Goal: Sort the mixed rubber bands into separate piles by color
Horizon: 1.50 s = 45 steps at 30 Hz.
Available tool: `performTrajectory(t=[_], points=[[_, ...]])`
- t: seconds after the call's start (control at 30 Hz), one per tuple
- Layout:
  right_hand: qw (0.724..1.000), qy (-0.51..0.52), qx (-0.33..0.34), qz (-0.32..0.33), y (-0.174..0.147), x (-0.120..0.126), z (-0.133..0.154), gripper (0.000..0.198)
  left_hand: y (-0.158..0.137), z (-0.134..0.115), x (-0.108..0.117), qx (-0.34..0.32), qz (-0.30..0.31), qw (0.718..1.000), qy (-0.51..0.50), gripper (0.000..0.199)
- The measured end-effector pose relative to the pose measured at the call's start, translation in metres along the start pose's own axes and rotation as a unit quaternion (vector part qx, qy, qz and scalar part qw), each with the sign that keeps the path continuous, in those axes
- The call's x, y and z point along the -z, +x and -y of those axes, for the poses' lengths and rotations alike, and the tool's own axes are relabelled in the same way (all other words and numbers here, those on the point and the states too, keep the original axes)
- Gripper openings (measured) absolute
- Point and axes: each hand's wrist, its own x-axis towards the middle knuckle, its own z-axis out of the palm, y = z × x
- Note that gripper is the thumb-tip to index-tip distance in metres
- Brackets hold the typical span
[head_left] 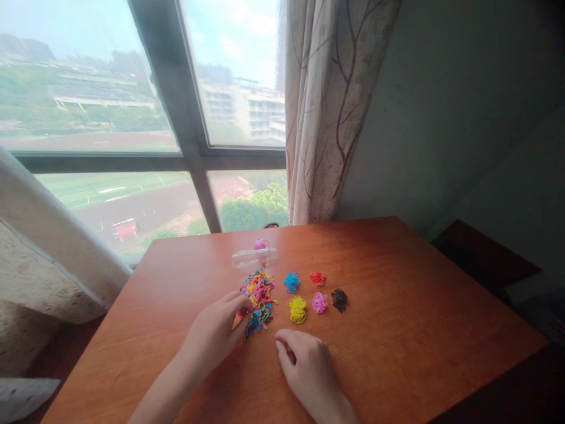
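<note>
A mixed pile of small colourful rubber bands (259, 287) lies near the middle of the table. My left hand (223, 321) is at the pile's left edge, thumb and fingers curled into a pinch at the bands; a bit of red shows between them. My right hand (306, 359) rests on the wood in front of the sorted heaps, its fingers curled and thumb against forefinger; anything inside is hidden. Right of the pile are separate heaps of blue bands (291, 282), yellow bands (297, 310), red bands (317, 278), pink bands (320, 302) and black bands (339, 300).
Behind the pile, a clear plastic bottle-like container (253, 257) lies on its side, with a pinkish-purple object (261, 243) just beyond. The brown wooden table (419, 306) meets a window (189, 159) at its far edge. Patterned curtains (326, 118) hang on both sides.
</note>
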Motion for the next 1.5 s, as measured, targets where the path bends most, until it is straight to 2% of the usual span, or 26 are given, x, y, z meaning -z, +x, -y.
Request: performTrajectory(t=[0.23,0.37,0.63,0.8,0.93,1.03,1.17,1.33,1.5], points=[[1.000,0.002,0.001,0.004,-0.001,0.000,0.001,0.020,-0.006,0.006,0.007,0.049,0.015,0.996,0.076,0.013],[1.000,-0.004,-0.006,0.008,0.000,0.000,0.001,0.020,-0.002,0.001,0.011,0.036,-0.003,0.997,0.064,0.012],[1.000,0.000,-0.003,0.008,0.000,-0.002,0.000,0.022,0.056,-0.041,-0.001,-0.049,-0.002,0.997,0.051,0.016],[1.000,-0.002,0.002,0.006,0.001,-0.001,0.001,0.023,0.090,-0.047,-0.018,-0.047,-0.011,0.997,0.067,0.015],[1.000,-0.010,0.006,0.001,0.000,-0.001,0.001,0.022,0.100,-0.047,-0.027,-0.034,-0.011,0.996,0.082,0.016],[1.000,-0.012,0.008,-0.001,0.000,-0.002,0.001,0.022,0.097,-0.047,-0.025,-0.032,-0.008,0.996,0.085,0.013],[1.000,-0.015,0.007,0.000,0.000,-0.002,0.001,0.022,0.080,-0.041,-0.011,-0.030,-0.024,0.996,0.076,0.015],[0.999,-0.032,-0.002,0.009,0.002,0.000,0.003,0.020,0.044,-0.022,0.006,-0.011,-0.043,0.998,0.046,0.016],[0.999,-0.051,-0.011,0.002,0.014,0.002,0.009,0.017,0.006,-0.004,0.003,0.026,-0.054,0.997,0.042,0.021]])
